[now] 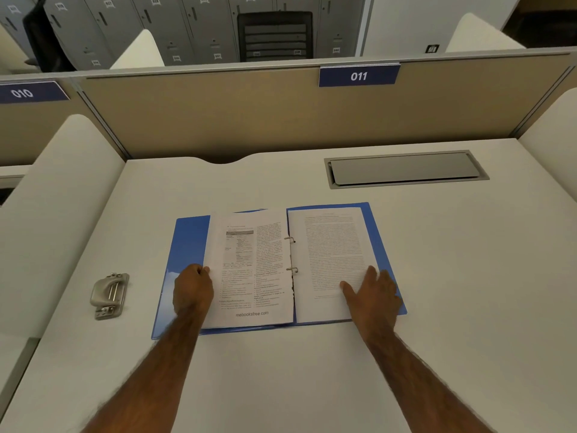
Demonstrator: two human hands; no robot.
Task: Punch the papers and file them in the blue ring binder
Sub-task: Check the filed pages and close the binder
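Far left, the hole punch (110,295) lies on the desk (468,276), well apart from the blue ring binder (187,245), which is open flat in the middle. My left hand (192,289) curls round the outer edge of the papers (249,270), so I'd say punching's finished. Sheets are threaded on the rings (291,254); latched or not, I can't tell. My right hand (373,295) lies flat, fingers spread, on the right-hand page. Left to do, I reckon: close the cover. There's bare desk either side.
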